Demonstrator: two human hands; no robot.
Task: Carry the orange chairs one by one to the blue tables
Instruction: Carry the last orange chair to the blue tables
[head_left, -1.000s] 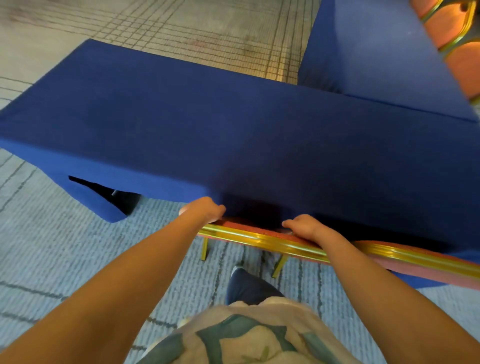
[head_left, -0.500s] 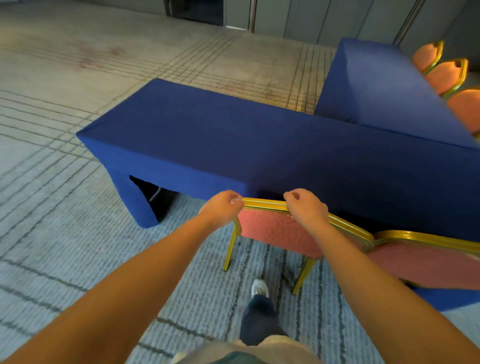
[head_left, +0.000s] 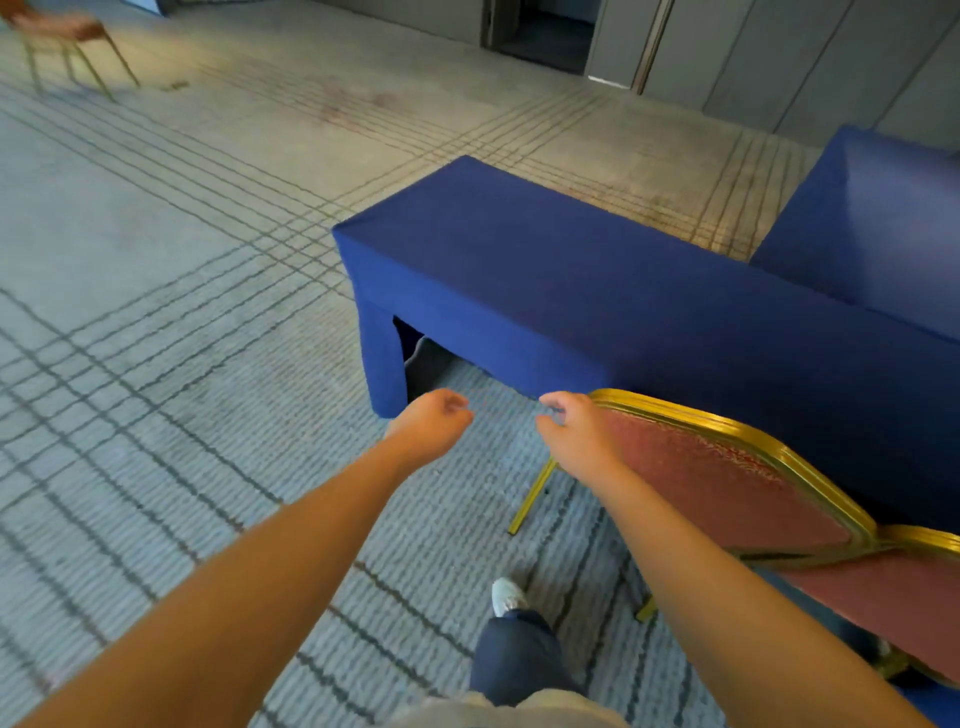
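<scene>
Left hand (head_left: 431, 426): fingers loosely curled toward the palm, gripping nothing, held in the air above the carpeted floor (head_left: 156, 364), near the front corner of the blue table (head_left: 545, 280).

Right hand (head_left: 576, 436): fingers likewise loosely curled with nothing between them. It sits in front of the upper left corner of the orange chair (head_left: 727, 483); whether the palm touches the gold frame cannot be told.

The orange chair stands on the floor, its back toward the camera, pushed against the long front edge of the blue table. Its seat is hidden behind the backrest; only two gold legs show.

A second chair (head_left: 904, 597) just to its right is cut off by the picture edge. A second blue table (head_left: 883, 223) behind is partly out of view. A far chair (head_left: 57, 28) at the top left corner is blurred. One white shoe (head_left: 506, 595) shows below.
</scene>
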